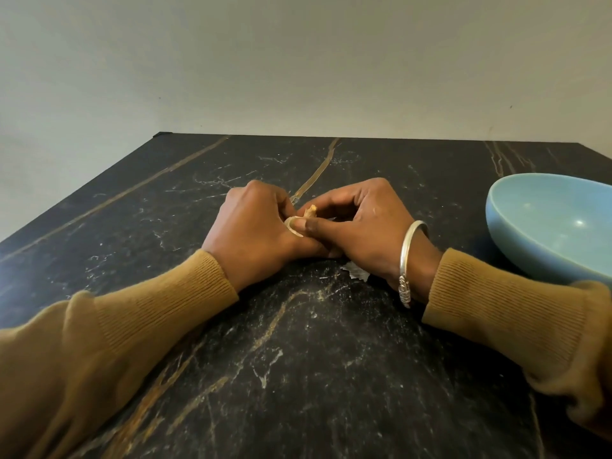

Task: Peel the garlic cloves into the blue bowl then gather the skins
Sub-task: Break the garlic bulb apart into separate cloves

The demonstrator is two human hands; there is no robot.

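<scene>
A pale garlic clove (299, 221) shows between my two hands at the middle of the table. My left hand (255, 231) grips it with curled fingers, and my right hand (361, 226) pinches it from the other side, thumb pressed on its skin. Most of the clove is hidden by my fingers. A scrap of white garlic skin (357, 273) lies on the table just under my right wrist. The blue bowl (543, 223) stands to the right of my right hand, partly cut off by the frame; the part of its inside that shows holds nothing.
The black marble table (298, 359) with gold and white veins runs to a far edge against a plain grey wall (298, 61). My right wrist wears a silver bangle (409, 256). Both forearms in mustard sleeves rest on the table.
</scene>
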